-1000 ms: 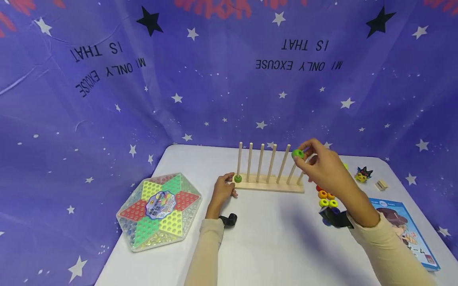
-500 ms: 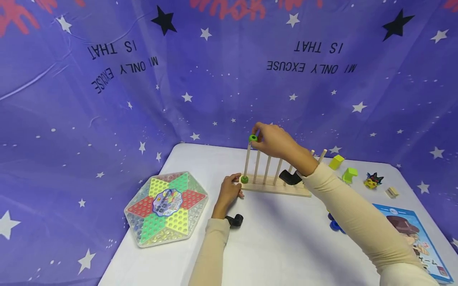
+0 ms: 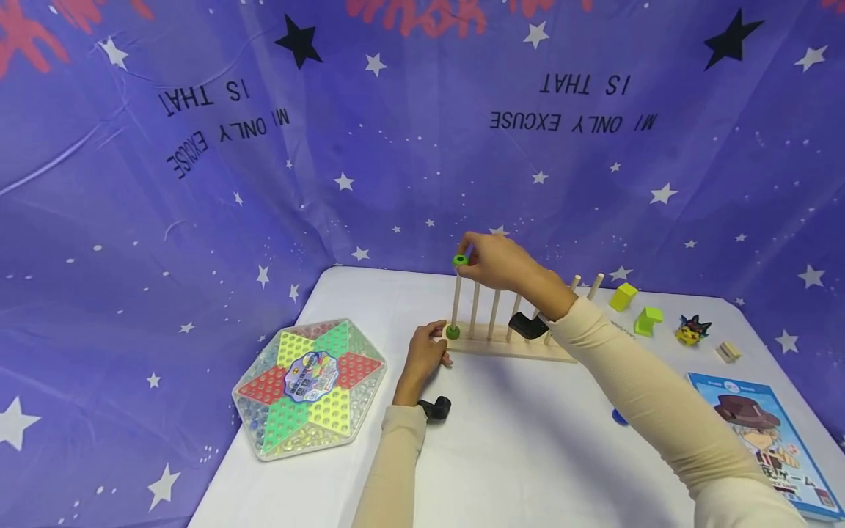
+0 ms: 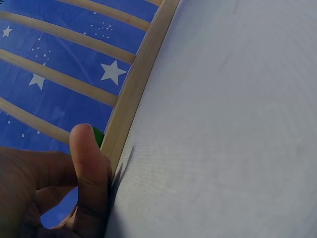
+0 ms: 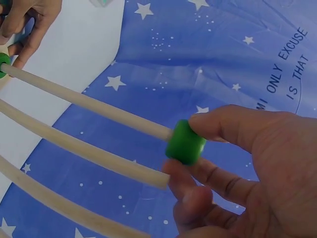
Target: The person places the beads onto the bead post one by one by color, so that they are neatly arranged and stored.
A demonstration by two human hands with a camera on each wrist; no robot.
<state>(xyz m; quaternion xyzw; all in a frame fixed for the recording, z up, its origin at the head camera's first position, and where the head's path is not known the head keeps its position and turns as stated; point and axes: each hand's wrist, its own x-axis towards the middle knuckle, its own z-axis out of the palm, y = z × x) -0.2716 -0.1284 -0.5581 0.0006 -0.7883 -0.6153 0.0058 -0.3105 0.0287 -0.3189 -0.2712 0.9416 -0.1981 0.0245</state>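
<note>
My right grip [image 3: 498, 260] has carried the green bead [image 3: 460, 260] from the right end of the rack [image 3: 508, 350] to the leftmost peg [image 3: 456, 301], lately dipping left to its tip; whether it is threaded, I can't quite tell. My sleeve [image 3: 647, 396] now covers all but one blue bead [image 3: 619, 417], and two yellow-green blocks [image 3: 648, 321] stand uncovered.

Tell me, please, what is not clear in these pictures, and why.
Head view: part of the blue piece, behind the right sleeve.
Head view: fine print on the label, too small.
Left wrist view: most of the lower green bead, behind the left hand.
Right wrist view: the tip of the peg, hidden by the upper green bead.
</note>
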